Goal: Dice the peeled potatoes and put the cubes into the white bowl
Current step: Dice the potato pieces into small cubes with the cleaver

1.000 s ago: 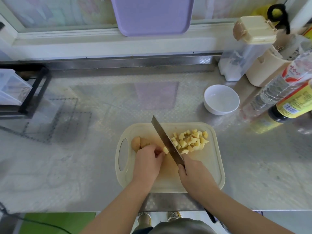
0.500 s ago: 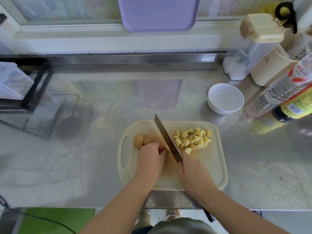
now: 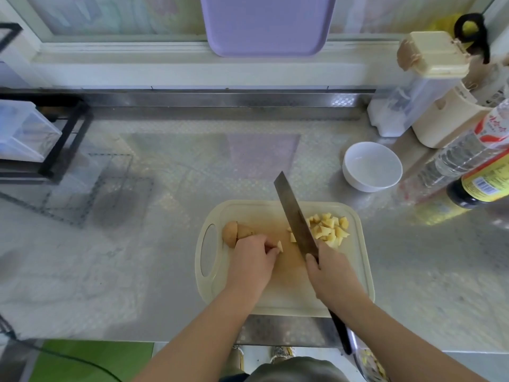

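Observation:
A cream cutting board (image 3: 286, 293) lies near the counter's front edge. My left hand (image 3: 252, 261) grips a potato piece (image 3: 279, 246) at its fingertips, with more potato (image 3: 234, 234) showing behind it near the board's handle hole. My right hand (image 3: 332, 274) grips a cleaver (image 3: 296, 216), blade angled up and away, just right of my left fingers. A pile of yellow potato cubes (image 3: 329, 228) sits right of the blade. The white bowl (image 3: 371, 166) stands empty beyond the board, at the right.
Bottles (image 3: 468, 158) and a dark sauce bottle (image 3: 482, 188) lie at the right edge, with cream containers (image 3: 429, 67) behind. A black rack with clear boxes (image 3: 33, 133) stands at the left. A purple tray (image 3: 265, 23) leans on the window ledge.
The cleaver has shifted right, away from my left fingers, and a cut piece now shows at my left fingertips. The cube pile stays in place.

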`<state>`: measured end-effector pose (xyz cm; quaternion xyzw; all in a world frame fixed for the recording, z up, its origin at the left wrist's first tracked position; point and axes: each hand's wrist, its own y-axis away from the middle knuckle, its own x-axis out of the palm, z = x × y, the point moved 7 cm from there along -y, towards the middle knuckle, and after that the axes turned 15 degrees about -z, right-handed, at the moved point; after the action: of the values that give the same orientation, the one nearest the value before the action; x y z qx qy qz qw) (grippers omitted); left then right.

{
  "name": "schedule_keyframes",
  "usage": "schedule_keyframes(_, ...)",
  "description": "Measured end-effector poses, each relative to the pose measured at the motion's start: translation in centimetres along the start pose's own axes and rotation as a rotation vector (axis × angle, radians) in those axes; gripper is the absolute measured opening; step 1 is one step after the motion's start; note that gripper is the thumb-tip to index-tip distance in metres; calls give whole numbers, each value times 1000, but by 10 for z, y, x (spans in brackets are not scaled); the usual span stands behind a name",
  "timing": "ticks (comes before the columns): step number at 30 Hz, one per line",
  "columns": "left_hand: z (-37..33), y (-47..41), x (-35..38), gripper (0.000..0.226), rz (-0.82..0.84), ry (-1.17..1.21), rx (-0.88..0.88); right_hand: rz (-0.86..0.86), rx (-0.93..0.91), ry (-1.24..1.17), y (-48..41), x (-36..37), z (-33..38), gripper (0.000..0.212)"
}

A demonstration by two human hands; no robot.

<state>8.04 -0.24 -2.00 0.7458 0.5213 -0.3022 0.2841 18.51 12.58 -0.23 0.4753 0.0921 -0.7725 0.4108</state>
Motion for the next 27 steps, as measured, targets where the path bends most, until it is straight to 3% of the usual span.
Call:
schedule_keyframes(6,-24,-1,17,16,59,-17,75,-30,-102,88,-5,-41,-14,13)
schedule_keyframes(9,-22,-4,6,19,74,83,-6,-80,-161,161,-10,-55,-18,8)
schedule_keyframes(13,-22,-17,-70,13,-326,417,-119,-110,-279,293,-10,-69,-17,31)
schedule_keyframes(15,-38,-22,-101,13,-441,467,-13,-145,-356,359,-10,-74,-15,27)
schedule_keyframes(17,-64,-27,-101,15,-319,390,179,-161,-425,442,-8,-75,-12,22)
schedule_keyframes(21,-91,-17,-43,11,194,116,384,-129,-472,544,-4,-74,-7,22)
schedule_keyframes(23,-92,-10,-24,10,274,67,393,-131,-481,562,-3,-75,-5,22)
schedule_keyframes(27,-88,-10,-6,13,275,14,406,-122,-496,586,-3,-75,-5,21)
